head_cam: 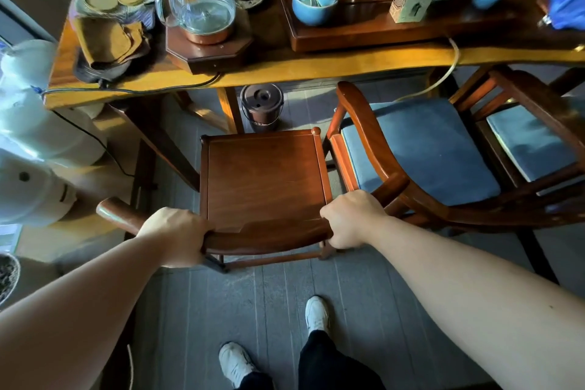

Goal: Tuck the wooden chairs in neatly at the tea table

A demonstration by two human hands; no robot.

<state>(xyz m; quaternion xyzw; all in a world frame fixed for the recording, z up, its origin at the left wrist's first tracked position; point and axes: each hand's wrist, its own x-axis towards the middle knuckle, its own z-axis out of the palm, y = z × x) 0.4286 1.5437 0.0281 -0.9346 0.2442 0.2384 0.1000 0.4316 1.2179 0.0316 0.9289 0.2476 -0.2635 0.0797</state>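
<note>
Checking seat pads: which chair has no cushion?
The wooden chair held by both hands, leftmost of three; its seat is bare wood, while the other two carry blue cushions.

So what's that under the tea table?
Under the tea table a brown lidded bucket stands on the floor, just beyond the bare wooden chair both hands grip. A pale cord hangs down too. The tabletop hides anything farther back.

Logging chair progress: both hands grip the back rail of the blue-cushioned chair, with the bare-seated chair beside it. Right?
Not quite. In the head view the left hand and right hand grip the back rail of the bare-seated chair; the blue-cushioned chair stands beside it, unheld.
</note>
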